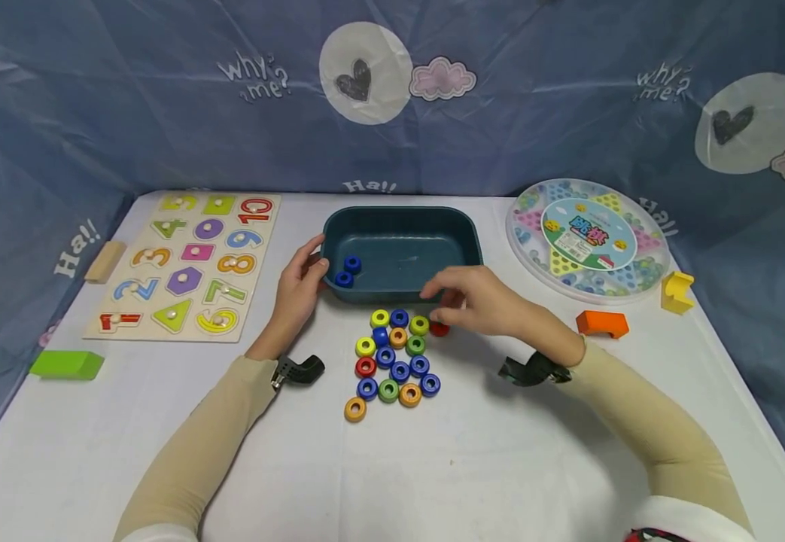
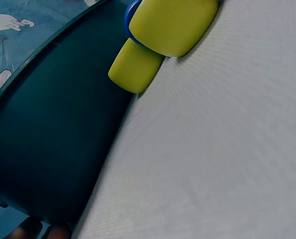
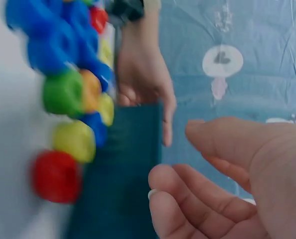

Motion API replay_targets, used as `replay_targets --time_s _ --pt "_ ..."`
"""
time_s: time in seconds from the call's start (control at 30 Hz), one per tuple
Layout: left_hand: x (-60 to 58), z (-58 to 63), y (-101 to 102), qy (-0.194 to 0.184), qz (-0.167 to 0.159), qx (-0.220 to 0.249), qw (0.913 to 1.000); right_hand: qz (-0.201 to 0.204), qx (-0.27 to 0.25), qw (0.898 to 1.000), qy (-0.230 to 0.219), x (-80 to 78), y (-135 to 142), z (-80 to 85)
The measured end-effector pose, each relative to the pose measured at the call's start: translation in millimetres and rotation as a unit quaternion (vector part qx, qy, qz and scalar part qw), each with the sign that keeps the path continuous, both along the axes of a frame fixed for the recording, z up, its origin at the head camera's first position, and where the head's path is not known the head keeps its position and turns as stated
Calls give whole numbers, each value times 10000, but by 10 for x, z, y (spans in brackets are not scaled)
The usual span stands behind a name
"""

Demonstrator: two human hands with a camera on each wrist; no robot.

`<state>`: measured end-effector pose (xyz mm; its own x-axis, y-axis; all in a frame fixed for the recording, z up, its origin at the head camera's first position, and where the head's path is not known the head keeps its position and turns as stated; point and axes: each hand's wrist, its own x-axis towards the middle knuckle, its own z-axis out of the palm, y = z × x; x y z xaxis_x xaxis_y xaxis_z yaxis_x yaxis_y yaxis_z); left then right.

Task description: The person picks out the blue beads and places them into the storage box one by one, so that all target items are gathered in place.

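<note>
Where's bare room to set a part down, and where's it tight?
Roomiest: the white tabletop on the bead cluster's near side, between the forearms. Also bare: tray floor right of its two blue beads; a strip between number board and tray, partly taken by the left hand. Crowded: along the tray's front wall, beads packed close, right hand beside them.

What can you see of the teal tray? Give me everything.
The tray is dark teal, smooth and plastic-looking: an open-topped rectangle with rounded corners and raised walls. It sits upright on the white tablecloth, two blue beads lying inside towards its left end. The left hand grips that end; the right hand hovers by the near wall, contact unclear.
</note>
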<state>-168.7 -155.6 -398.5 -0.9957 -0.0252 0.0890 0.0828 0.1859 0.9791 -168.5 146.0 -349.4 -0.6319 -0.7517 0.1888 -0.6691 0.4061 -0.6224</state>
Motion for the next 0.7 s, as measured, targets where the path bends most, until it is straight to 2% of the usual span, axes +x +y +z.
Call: replay_targets --time_s 0.17,0.33,0.5,0.7 --pt "-1 -4 3 24 -9 -9 10000 269 215 9989 -331 267 79 -193" --pt "6 3 3 9 1 -33 10000 477 485 9963 -530 445 53 -358" --pt "4 -12 4 9 -40 21 10000 515 705 9949 -514 511 10 -484" --pt "4 -7 -1 25 -30 3 10000 587 694 9946 -508 514 0 -509"
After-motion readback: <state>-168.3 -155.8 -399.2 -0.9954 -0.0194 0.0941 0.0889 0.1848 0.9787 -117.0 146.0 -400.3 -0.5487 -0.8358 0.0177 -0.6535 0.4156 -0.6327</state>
